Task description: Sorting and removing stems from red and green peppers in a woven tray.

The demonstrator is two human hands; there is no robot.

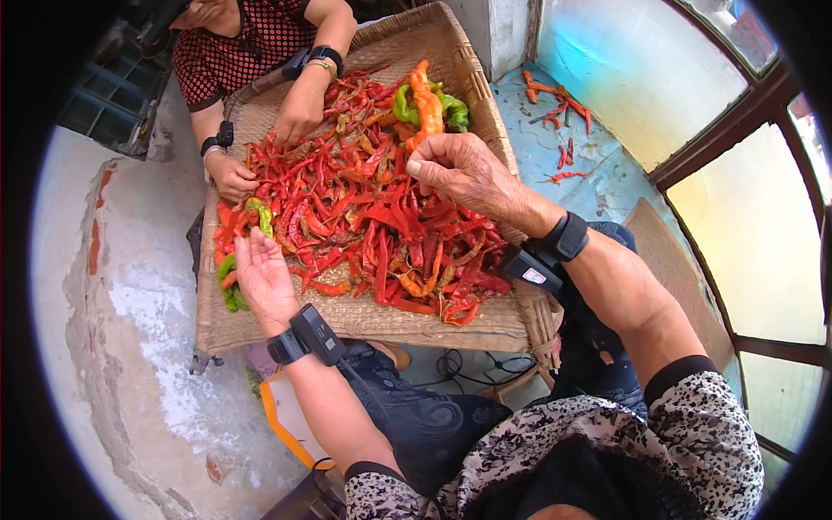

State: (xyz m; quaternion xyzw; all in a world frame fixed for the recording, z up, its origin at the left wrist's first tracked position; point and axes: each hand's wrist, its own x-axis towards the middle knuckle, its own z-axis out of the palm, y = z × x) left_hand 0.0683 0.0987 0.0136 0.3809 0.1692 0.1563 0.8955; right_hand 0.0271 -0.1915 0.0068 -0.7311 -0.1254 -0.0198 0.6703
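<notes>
A shallow woven basket tray (455, 333) lies before me, heaped with wrinkled red chili peppers (383, 221), some of them brownish or orange. My left hand (265, 279) is palm up over its near left part, fingers loosely extended, with nothing seen in it. Green peppers (229, 286) lie beside that hand, and a yellow-green pepper (261, 216) is just beyond its fingertips. Over the right side of the heap, my right hand (465, 174) has its fingers curled. A long orange pepper (427, 104) meets these fingers; whether they grip it is unclear. Green peppers (452, 112) lie behind it.
Across the tray, another person's two hands (302, 114) (233, 177) touch the heap. Loose peppers (565, 107) lie on a blue surface (520, 123) at the right, beside framed glass panes (747, 227). Black cables (455, 370) run below the tray. A worn wall (143, 292) is at left.
</notes>
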